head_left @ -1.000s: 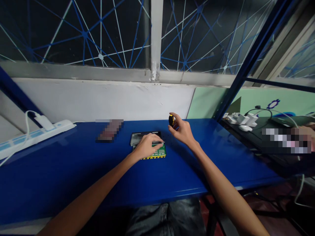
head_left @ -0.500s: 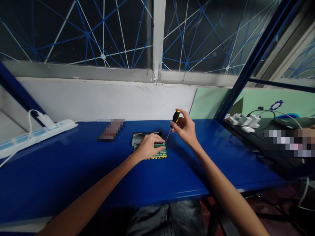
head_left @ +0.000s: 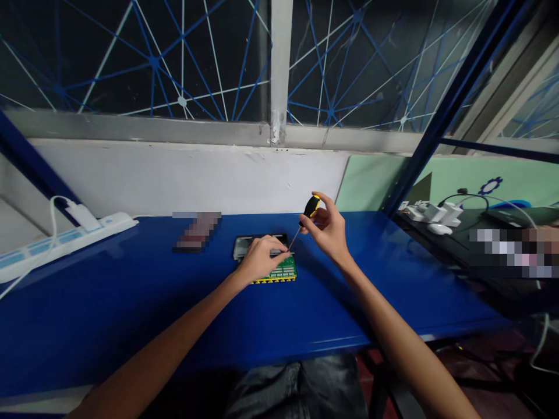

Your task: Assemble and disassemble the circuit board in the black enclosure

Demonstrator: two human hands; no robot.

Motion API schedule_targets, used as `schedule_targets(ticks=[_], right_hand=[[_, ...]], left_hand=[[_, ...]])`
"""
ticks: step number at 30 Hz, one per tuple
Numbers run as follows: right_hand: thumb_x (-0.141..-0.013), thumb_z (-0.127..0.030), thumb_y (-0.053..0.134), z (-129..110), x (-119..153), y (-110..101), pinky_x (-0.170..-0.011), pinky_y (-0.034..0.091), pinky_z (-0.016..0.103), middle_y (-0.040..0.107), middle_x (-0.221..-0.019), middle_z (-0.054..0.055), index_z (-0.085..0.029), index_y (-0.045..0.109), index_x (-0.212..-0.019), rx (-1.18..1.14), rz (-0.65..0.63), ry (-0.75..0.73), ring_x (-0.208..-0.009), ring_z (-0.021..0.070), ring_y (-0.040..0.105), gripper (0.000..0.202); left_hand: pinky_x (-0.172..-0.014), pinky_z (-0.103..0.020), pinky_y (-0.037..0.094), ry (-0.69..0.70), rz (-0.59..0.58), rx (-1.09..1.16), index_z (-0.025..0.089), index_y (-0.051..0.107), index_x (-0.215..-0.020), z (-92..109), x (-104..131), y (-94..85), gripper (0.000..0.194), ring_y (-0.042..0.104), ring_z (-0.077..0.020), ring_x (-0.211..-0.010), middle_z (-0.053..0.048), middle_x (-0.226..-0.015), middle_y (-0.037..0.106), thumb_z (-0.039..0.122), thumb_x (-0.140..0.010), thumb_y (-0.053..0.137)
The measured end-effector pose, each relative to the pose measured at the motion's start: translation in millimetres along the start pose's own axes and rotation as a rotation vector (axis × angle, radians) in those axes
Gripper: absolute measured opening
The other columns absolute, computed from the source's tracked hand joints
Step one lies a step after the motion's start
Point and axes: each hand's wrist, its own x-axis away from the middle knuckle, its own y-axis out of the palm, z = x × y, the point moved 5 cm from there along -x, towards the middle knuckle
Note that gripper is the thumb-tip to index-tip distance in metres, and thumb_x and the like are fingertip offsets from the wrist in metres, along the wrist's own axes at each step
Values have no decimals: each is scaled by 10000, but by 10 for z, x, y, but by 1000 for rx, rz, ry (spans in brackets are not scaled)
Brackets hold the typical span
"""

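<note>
My right hand holds a black-and-yellow screwdriver by its handle, fingertips around the upper end. Its thin metal shaft slants down and left to my left hand. There the left thumb and index finger close together around the shaft's tip; anything small between them is hidden. Beneath the left hand lies a green circuit board with rows of pale parts and a yellow toothed front edge. Just behind the board is a black open casing, partly covered by my left fingers.
All this rests on a blue table. A blurred-out flat object lies at the back left. A white power strip with a plugged-in adapter sits at far left. Chargers and cables lie on a dark desk to the right, beside part of another person.
The screwdriver's tip has shifted slightly left and its shaft leans more. My left thumb and index finger have drawn together at the tip, uncovering more of the board.
</note>
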Motion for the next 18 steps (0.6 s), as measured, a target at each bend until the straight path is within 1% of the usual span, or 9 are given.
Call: schedule_targets(ticks=[6,9,10,12,14,16,18], right_hand=[[-815,-372,598,26,8,4,-592,552,329,619,-726,-7,-232,368,-1393,-6,35,0,-592,171,661,637],[-823,-372,586,51,26,39,-600,561,330,624,-745,2,-237,348,-1406,-1,25,4,-609,172,665,644],[-824,-372,587,53,36,57,-599,561,328,625,-746,3,-237,348,-1407,-3,22,3,-610,173,666,645],[-825,-370,590,41,57,107,-597,561,326,629,-747,5,-235,348,-1406,-13,15,-4,-610,173,668,644],[-827,-371,588,-2,74,183,-600,559,327,634,-750,5,-234,347,-1406,-15,-3,-15,-618,175,672,641],[-828,-379,586,-72,79,292,-612,557,328,641,-759,7,-235,350,-1403,1,-45,-27,-645,180,677,638],[-829,-395,589,-154,67,423,-626,554,321,646,-768,8,-238,357,-1394,20,-99,-41,-676,181,680,631]], left_hand=[[-811,-347,516,-30,13,11,210,756,-804,-24,-18,-11,83,664,-201,-866,-37,-871,750,227,-808,675],[-826,-358,514,-38,-3,23,201,761,-856,-12,-39,-69,112,667,-215,-888,-58,-911,748,257,-799,683],[-839,-359,510,-39,-17,30,200,762,-887,-2,-49,-112,136,668,-219,-902,-63,-928,747,263,-797,683],[-859,-352,500,-35,-81,52,209,758,-954,20,-67,-221,182,673,-215,-919,-63,-986,742,256,-810,657],[-843,-333,500,-29,-125,77,220,752,-997,27,-71,-372,212,679,-204,-906,-57,-1016,736,263,-832,625],[-833,-314,499,-10,-142,101,219,750,-1002,14,-52,-529,223,679,-193,-896,-56,-1009,736,281,-844,607],[-825,-299,498,5,-183,120,217,752,-987,-25,-7,-631,220,677,-188,-891,-56,-997,736,297,-832,617]])
